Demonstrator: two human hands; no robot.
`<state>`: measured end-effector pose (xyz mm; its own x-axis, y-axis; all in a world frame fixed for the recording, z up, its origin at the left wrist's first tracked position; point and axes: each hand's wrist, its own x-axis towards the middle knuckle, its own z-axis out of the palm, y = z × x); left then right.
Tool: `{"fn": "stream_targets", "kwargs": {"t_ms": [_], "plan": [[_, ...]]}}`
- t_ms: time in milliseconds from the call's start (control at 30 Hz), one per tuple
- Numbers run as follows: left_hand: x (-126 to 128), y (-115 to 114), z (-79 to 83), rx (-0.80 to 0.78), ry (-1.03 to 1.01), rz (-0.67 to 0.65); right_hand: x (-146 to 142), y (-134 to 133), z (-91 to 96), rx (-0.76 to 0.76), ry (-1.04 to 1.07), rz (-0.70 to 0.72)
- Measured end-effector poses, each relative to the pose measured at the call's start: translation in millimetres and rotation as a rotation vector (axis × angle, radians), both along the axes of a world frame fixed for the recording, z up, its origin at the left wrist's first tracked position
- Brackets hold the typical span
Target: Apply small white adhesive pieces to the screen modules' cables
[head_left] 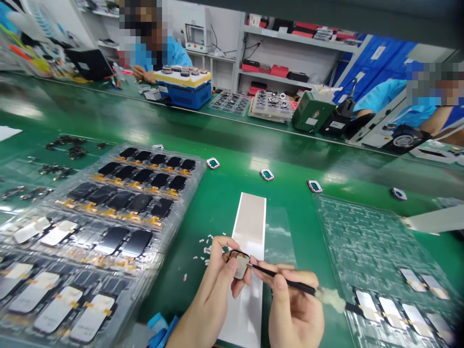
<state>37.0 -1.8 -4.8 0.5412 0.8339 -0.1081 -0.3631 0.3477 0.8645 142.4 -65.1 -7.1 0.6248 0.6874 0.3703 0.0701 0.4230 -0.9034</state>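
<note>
My left hand [213, 285] pinches a small watch screen [241, 267] between thumb and fingers; the piece has a dark rim and a pale back. My right hand [297, 304] is closed around black tweezers [282, 279], wrapped with pale tape toward the rear end. Their tip touches or nearly touches the right edge of the screen. Beneath both hands lies a long white-bordered strip [250, 222] on the green mat. Tiny white scraps [207, 250] are scattered left of my left hand.
A clear tray [177, 212] of black screens stands left, partly overlapping another tray with white-backed screens [65, 309]. To the right, a clear tray [362, 237] holds several white-backed pieces. Small frames [267, 174] lie across the back. Two people in blue [179, 52] sit beyond the bench.
</note>
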Motion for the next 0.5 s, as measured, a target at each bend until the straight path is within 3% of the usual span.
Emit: {"fn": "stream_targets", "kwargs": {"t_ms": [267, 500], "plan": [[-3.4, -8.0, 17.0, 0.026, 0.164, -0.005, -2.6, -0.6, -1.1, -0.002, -0.018, -0.025], [-1.9, -10.1, 17.7, 0.018, 0.177, 0.029, -3.0, 0.1, -0.2, -0.013, -0.045, -0.022]]}}
